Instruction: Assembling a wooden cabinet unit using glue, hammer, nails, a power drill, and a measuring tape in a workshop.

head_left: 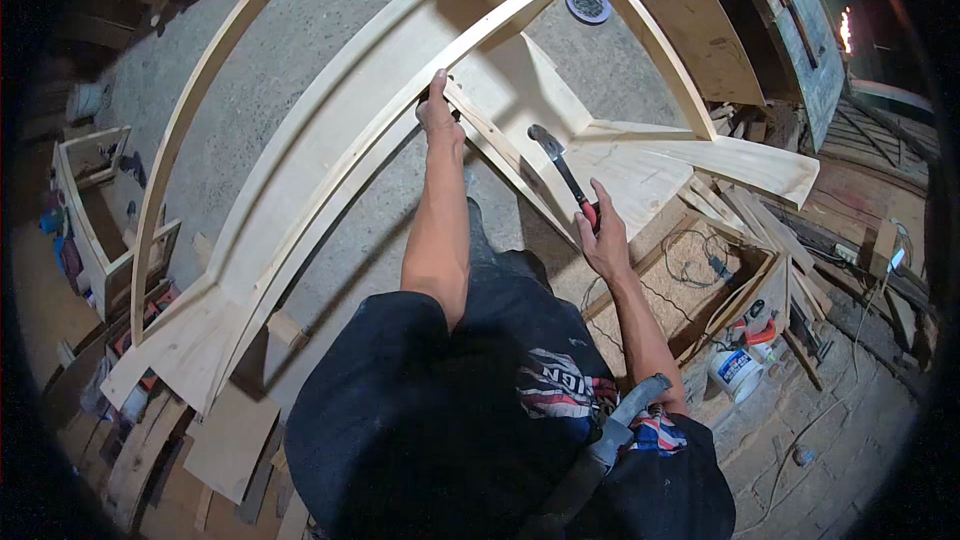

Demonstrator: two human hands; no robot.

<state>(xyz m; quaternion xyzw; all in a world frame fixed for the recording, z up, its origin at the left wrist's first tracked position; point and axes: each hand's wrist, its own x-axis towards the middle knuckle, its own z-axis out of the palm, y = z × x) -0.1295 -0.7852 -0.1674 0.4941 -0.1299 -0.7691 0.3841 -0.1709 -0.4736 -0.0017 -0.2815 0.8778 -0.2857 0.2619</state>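
A large pale wooden frame with long rails and plywood panels stretches across the view; straight edges bend here, so I cannot tell how curved it is. My left hand is closed around its near rail, thumb on top, where a thin wooden batten meets the rail. The fingers beneath are partly hidden. In my right hand is a hammer with a dark shaft and a red and black grip. Its head points up and away, over the plywood panel, apparently without touching it.
A pale bowl of nails stands on the floor beyond the frame. To my right are an open wooden box with a cable, a white bucket and loose planks. Wooden offcuts lie at the lower left.
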